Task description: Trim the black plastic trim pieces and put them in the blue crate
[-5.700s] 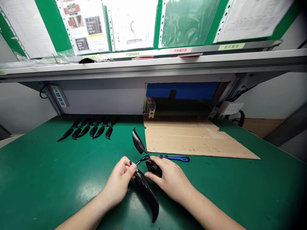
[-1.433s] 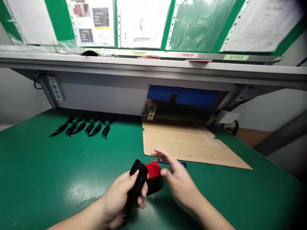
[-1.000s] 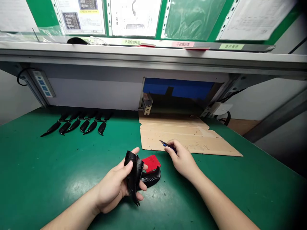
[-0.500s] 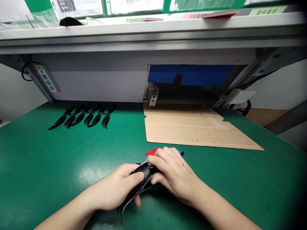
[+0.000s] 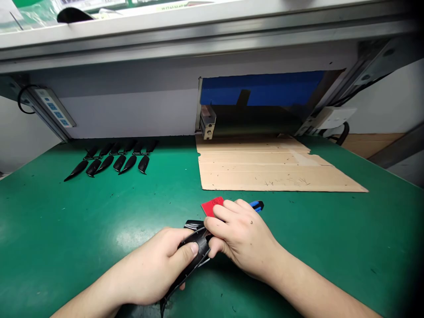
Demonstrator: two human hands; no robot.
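Note:
My left hand (image 5: 165, 265) is closed round a long, curved black plastic shell (image 5: 195, 254), its thumb pressed on the inner face. The shell tilts from lower left to upper right and has a thin grey rim. My right hand (image 5: 241, 238) is closed at the shell's upper end, fingers bent and thumb underneath. A small brownish sliver shows at its fingertips; what they grip is mostly hidden. A glossy black piece (image 5: 193, 225) lies just behind the shell. Beyond my right fingers is a red flat piece (image 5: 212, 206). The blue and black end of a tool (image 5: 257, 206) shows behind that hand.
Several black propellers (image 5: 112, 157) lie in a row at the back left of the green table (image 5: 82, 221). A cardboard sheet (image 5: 258, 172) covers part of the back right, before an opening with a metal profile (image 5: 208, 126). A shelf (image 5: 165, 35) crosses overhead.
The view has tipped down slightly. My right hand has shifted a little to the right, showing more of the red piece and the blue and black end. The glossy black piece shows more.

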